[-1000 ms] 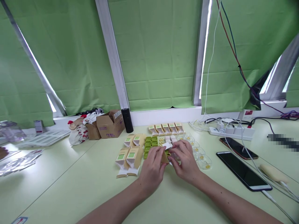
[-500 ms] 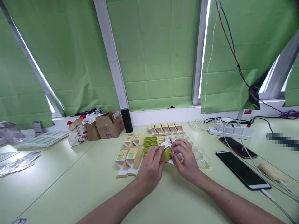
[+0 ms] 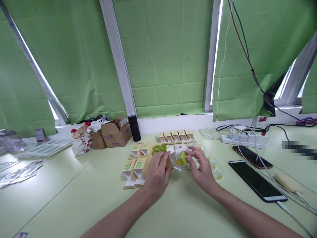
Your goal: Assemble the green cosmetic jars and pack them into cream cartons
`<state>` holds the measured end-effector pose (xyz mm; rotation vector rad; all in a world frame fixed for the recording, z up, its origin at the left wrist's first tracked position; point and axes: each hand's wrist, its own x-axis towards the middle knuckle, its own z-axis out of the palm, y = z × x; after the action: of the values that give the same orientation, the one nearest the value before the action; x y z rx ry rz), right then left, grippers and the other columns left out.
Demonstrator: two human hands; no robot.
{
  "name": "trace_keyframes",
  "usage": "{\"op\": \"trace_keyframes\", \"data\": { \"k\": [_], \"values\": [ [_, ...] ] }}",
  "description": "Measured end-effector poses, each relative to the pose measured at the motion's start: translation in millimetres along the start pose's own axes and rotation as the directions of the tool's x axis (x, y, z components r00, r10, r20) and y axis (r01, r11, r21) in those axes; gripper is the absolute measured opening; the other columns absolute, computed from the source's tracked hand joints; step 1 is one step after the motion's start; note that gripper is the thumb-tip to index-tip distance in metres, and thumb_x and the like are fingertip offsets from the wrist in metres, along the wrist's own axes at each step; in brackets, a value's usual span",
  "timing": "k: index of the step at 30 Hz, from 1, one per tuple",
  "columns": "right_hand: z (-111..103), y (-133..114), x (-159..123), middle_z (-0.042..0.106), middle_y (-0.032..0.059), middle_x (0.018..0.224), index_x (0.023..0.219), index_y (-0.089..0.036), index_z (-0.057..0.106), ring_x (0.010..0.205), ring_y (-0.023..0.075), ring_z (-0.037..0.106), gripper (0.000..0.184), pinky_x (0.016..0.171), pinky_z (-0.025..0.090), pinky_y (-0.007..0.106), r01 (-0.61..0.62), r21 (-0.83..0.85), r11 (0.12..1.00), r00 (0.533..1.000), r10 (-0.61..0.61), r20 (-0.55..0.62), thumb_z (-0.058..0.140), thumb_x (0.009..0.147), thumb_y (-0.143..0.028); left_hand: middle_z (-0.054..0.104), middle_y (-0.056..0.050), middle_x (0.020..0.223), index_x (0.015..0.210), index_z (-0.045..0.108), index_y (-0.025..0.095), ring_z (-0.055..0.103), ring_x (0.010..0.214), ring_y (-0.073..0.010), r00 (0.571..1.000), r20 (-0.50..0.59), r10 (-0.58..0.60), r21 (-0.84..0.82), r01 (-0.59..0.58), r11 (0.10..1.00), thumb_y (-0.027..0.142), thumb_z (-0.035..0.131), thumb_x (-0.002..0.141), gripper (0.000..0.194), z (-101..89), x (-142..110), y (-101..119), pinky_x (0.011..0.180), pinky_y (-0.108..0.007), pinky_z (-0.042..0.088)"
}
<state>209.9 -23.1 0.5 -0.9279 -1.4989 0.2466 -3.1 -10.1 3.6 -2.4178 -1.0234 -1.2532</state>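
Observation:
My left hand [image 3: 157, 173] grips a small tan carton [image 3: 169, 161] with a white flap open at its end. My right hand [image 3: 201, 167] pinches a clear plastic tray holding a green cap and a yellow piece [image 3: 182, 158], drawn partly out of the carton. Both hands hover just above the pale green table [image 3: 74, 201]. Behind them lie green caps [image 3: 159, 149], clear trays with yellow pieces [image 3: 215, 170], and a row of small closed cartons [image 3: 176, 136]. Open cartons with green windows [image 3: 137, 165] lie left of my left hand.
A black phone [image 3: 257, 181] on a charging cable and a second phone [image 3: 251, 156] lie at the right, with a white power strip [image 3: 245, 138] behind. A brown cardboard box [image 3: 116, 132], a black cylinder [image 3: 134, 128] and a printed bag [image 3: 83, 140] stand at the back left.
The green-capped tray has slid out of the carton to the right in my right hand. My left hand has moved slightly left with the carton.

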Motion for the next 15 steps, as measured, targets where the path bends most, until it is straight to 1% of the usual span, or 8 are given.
{"op": "trace_keyframes", "data": {
  "k": [3,6,8,10,13,15],
  "values": [
    [-2,2,2,0.070,0.0100,0.112,0.093,-0.025,0.063,0.124,0.0304,0.059,0.017,0.101,0.048,0.048,-0.040,0.019,0.999,0.999,0.041,-0.027,0.056,0.102,-0.038,0.060,-0.015,0.133,0.156,0.039,0.026,0.059,0.126,-0.0320,0.999,-0.023,-0.040,-0.022,0.040,0.999,0.012,0.061,0.094,0.067,-1.2,2,-4,0.104,-0.050,0.054],
    [-6,4,3,0.071,0.0090,0.108,0.093,-0.025,0.065,0.116,0.0292,0.063,0.018,0.098,0.049,0.045,-0.049,0.026,0.998,0.998,0.050,-0.037,0.057,0.101,-0.039,0.058,-0.014,0.136,0.156,0.039,0.028,0.057,0.129,-0.0320,0.993,-0.044,-0.112,-0.079,0.108,0.991,0.014,0.061,0.095,0.066,-2.1,3,-9,0.109,-0.053,0.051],
    [-8,4,3,0.072,0.0078,0.104,0.092,-0.025,0.064,0.106,0.0275,0.066,0.018,0.093,0.050,0.042,-0.071,0.040,0.997,0.997,0.072,-0.019,0.058,0.100,-0.040,0.057,-0.013,0.138,0.157,0.040,0.030,0.055,0.133,-0.0317,0.983,-0.052,-0.177,-0.134,0.168,0.977,0.015,0.060,0.095,0.067,-2.1,3,-11,0.112,-0.055,0.048],
    [-11,4,4,0.073,0.0068,0.100,0.091,-0.024,0.064,0.098,0.0263,0.068,0.019,0.088,0.051,0.040,-0.101,0.036,0.994,0.995,0.101,0.012,0.058,0.100,-0.040,0.056,-0.012,0.142,0.156,0.041,0.032,0.052,0.136,-0.0315,0.966,-0.051,-0.254,-0.212,0.238,0.948,0.019,0.062,0.095,0.066,-1.7,3,-12,0.112,-0.054,0.049],
    [-13,5,4,0.075,0.0058,0.096,0.089,-0.024,0.064,0.093,0.0261,0.069,0.020,0.084,0.050,0.039,-0.119,-0.039,0.992,0.989,0.122,0.085,0.056,0.099,-0.039,0.052,-0.011,0.149,0.155,0.044,0.034,0.052,0.138,-0.0309,0.925,-0.027,-0.378,-0.390,0.338,0.856,0.026,0.064,0.096,0.062,-1.1,5,-12,0.106,-0.050,0.055],
    [-12,6,4,0.075,0.0049,0.093,0.088,-0.024,0.064,0.090,0.0259,0.068,0.018,0.082,0.049,0.038,-0.113,-0.109,0.988,0.980,0.129,0.152,0.055,0.098,-0.037,0.053,-0.012,0.148,0.154,0.045,0.033,0.054,0.136,-0.0301,0.886,0.016,-0.463,-0.535,0.399,0.745,0.029,0.065,0.096,0.061,-0.7,8,-11,0.101,-0.046,0.059]
  ]
}}
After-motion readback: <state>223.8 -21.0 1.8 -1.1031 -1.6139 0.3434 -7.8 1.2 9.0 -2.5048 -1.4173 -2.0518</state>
